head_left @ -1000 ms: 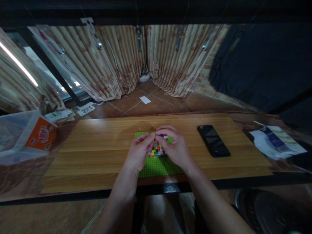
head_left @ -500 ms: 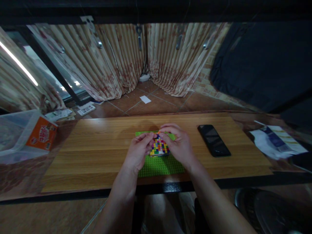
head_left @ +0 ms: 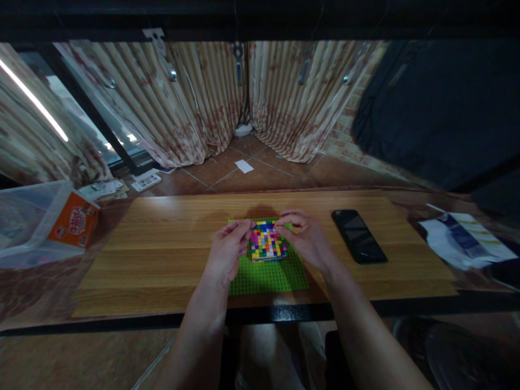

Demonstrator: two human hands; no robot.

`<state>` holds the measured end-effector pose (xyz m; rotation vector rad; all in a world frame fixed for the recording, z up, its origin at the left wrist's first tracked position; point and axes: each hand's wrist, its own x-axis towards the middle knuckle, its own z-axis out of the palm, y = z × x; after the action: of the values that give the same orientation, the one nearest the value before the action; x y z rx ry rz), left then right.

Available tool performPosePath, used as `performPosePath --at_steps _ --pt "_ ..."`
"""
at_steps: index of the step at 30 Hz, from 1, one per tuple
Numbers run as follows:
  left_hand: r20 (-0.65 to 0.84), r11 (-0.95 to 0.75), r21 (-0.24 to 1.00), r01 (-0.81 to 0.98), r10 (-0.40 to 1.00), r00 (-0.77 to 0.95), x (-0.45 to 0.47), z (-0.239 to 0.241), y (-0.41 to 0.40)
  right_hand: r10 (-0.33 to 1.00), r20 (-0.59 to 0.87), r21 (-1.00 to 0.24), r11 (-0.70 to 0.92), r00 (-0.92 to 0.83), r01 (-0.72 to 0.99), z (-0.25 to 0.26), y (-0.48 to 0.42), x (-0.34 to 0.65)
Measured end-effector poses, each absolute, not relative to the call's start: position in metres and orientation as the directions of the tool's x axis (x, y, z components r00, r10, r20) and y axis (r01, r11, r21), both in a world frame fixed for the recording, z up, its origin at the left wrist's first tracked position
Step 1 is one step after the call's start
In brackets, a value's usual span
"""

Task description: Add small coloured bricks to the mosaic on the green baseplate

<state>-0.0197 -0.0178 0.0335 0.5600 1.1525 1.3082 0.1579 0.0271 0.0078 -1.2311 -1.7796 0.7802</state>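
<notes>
A block of small multicoloured toy bricks [head_left: 268, 241] sits on a green studded baseplate [head_left: 268, 279] at the table's near middle. Along the block's left side is my left hand [head_left: 231, 246], with thumb and index finger closed at its upper left corner. My right hand [head_left: 303, 236] reaches in from the right. Its thumb and fingertip are pinched together by the block's upper right corner, and anything between them is too small to make out. Blue and yellow bricks show along the block's far edge.
A black phone [head_left: 359, 236] lies to the right on the wooden table [head_left: 162, 249]. Beyond the table's left end stands a clear plastic bin [head_left: 36, 238] with an orange label. A white and purple packet [head_left: 467, 238] lies off the right end.
My hands have moved apart, the right one a little to the right and the left one slightly left. More of the block's top now shows. The view has shifted slightly.
</notes>
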Motion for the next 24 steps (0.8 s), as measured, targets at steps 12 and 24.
performPosePath --at_steps 12,24 --pt "-0.332 0.241 0.859 -0.452 0.934 -0.132 -0.021 0.032 -0.017 0.970 0.215 -0.897 0.240 -0.109 0.370 -0.011 0.034 0.151" --pt "-0.328 0.237 0.859 -0.454 0.935 -0.132 -0.021 0.032 -0.018 0.992 -0.115 -0.984 -0.120 -0.042 -0.133 -0.017 0.034 0.138"
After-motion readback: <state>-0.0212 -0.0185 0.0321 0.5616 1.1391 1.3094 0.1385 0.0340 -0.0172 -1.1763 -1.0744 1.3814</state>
